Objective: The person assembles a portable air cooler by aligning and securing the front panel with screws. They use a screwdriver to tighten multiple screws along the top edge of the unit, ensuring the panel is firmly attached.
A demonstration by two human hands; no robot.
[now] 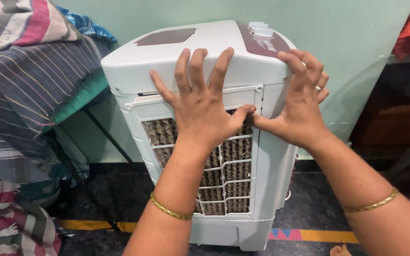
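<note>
Fingers (200,66) of left hand (200,111) splayed over air cooler (266,175) top edge, right hand (302,111) curled likewise; thumbs pinching grille panel (224,163) corner. Best pulled evenly, steadily.

A pale green wall (357,52) is seen at the rear. The floor (309,204) is dark and speckled, and is crossed by a yellow stripe (328,235). Striped fabrics (29,76) are piled at the left over a green surface (84,95), which is carried on dark metal legs (105,135). Dark furniture (395,118) is placed at the right.
</note>
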